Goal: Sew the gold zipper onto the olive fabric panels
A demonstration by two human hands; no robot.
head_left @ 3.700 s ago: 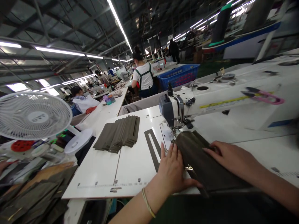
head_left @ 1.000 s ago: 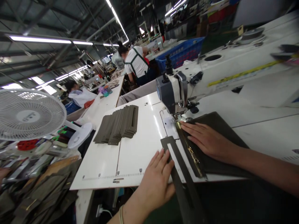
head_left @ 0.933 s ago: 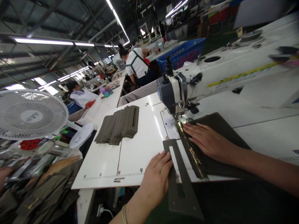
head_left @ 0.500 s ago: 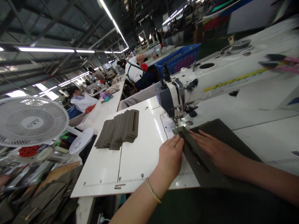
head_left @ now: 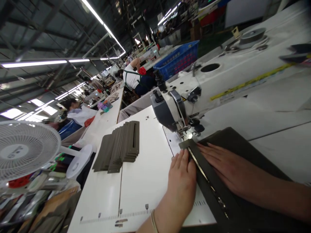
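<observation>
Olive panel [head_left: 233, 145] with zipper [head_left: 206, 176] flat at presser foot [head_left: 186, 134]. Left hand [head_left: 182, 181] and right hand [head_left: 225, 170] spread, pressing, gripping nothing. Best kept taut, edge aligned, fingertips off needle.

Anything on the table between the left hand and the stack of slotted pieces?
Nothing: in the head view only bare white table lies between the left hand and the stack.

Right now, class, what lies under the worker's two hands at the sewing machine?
Under the left hand and right hand lies an olive fabric panel with a zipper showing between them. What sits beneath the fabric is covered.
</observation>
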